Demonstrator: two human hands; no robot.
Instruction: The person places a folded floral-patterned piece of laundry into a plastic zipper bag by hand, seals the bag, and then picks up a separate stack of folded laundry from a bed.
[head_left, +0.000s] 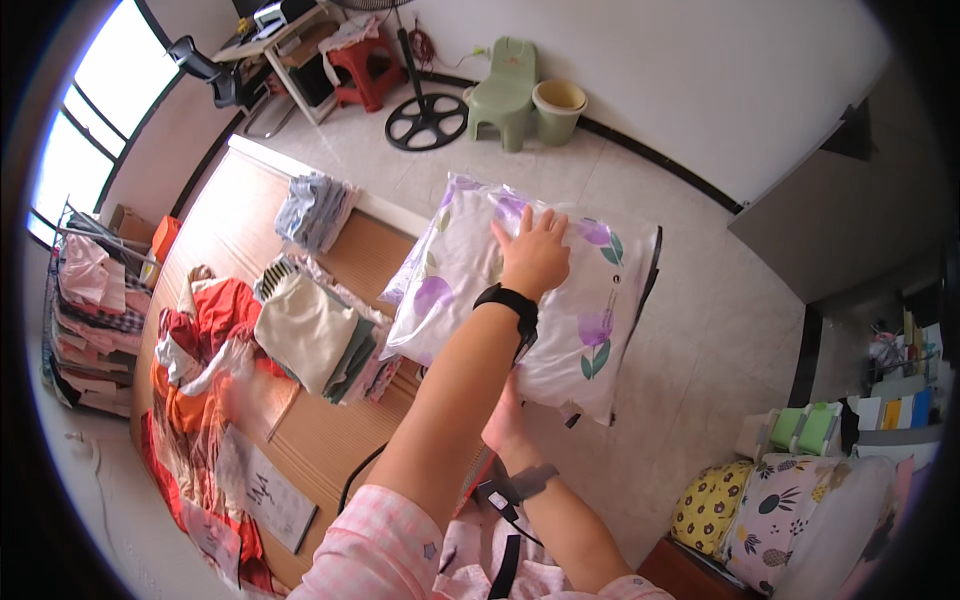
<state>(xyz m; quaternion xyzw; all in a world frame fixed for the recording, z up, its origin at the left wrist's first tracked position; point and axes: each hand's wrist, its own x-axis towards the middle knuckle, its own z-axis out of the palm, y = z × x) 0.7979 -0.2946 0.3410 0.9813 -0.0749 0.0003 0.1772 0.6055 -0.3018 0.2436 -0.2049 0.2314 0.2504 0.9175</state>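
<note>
A clear plastic zip bag (555, 315) filled with white fabric printed with purple tulips lies in front of me, tilted, its dark zip edge at the right. My left hand (534, 251) rests on top of it with the fingers spread, a black band on the wrist. Lower down, my right hand (508, 420) is at the bag's near edge, its fingers partly hidden beneath the bag and behind my left forearm. Left of the bag sits a stack of folded clothes (307, 330) with a cream piece on top. Folded blue-grey clothes (311, 214) lie farther back.
A cardboard-covered surface (337, 442) holds a red and orange fabric heap (217, 322) and flat packets (266, 487). Behind stand a fan base (426, 124), a green plastic chair (506, 94) and a bin (559, 112). Patterned bundles (772, 517) are at lower right.
</note>
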